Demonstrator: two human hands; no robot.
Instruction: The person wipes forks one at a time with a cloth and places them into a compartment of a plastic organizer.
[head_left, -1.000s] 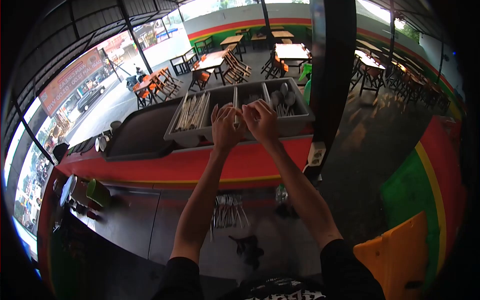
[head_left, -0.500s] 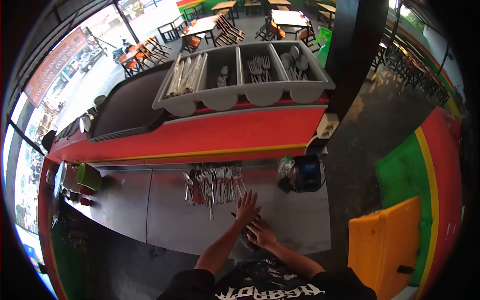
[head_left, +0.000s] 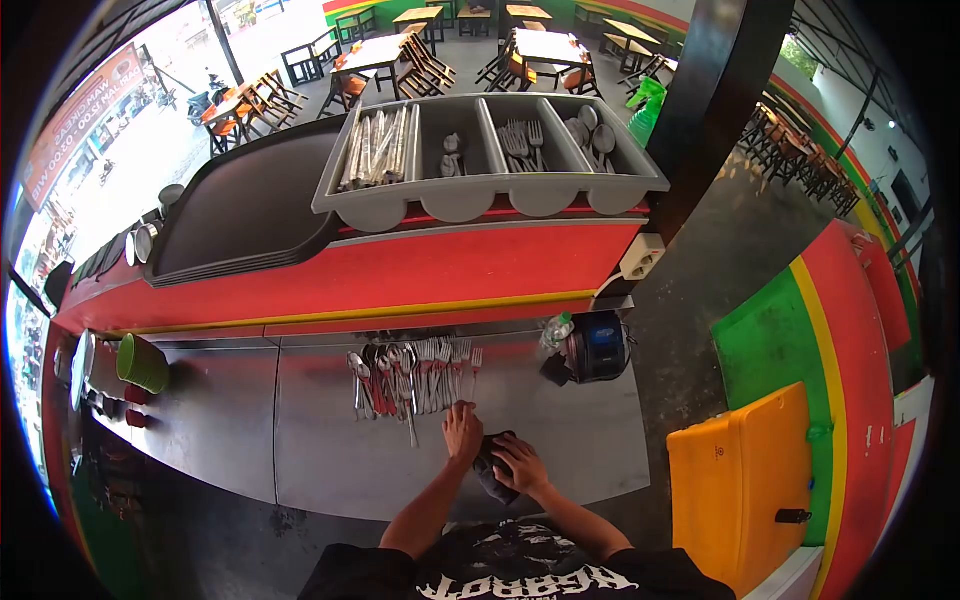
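Note:
Spoons and forks point(head_left: 415, 375) lie side by side in a row on the metal counter point(head_left: 340, 460). At the right end of the row, my left hand point(head_left: 462, 432) has its fingertips at the handle of a fork point(head_left: 476, 362), with the fingers closed round it. My right hand point(head_left: 520, 466) rests on a dark cloth point(head_left: 492, 470), its fingers bent over the cloth's right side. The cloth lies bunched on the counter just right of my left wrist.
A grey cutlery tray point(head_left: 490, 187) and black serving trays point(head_left: 245, 205) stand on the red ledge point(head_left: 400, 270). At the counter's right end are a dark round appliance point(head_left: 600, 347) and a plastic bottle point(head_left: 556, 332). A green container point(head_left: 142, 364) stands left; an orange box point(head_left: 740, 480) right.
My left hand has moved off my right hand, leftward to the fork at the row's end. More of the cloth shows under my right hand. The whole view has shifted a little.

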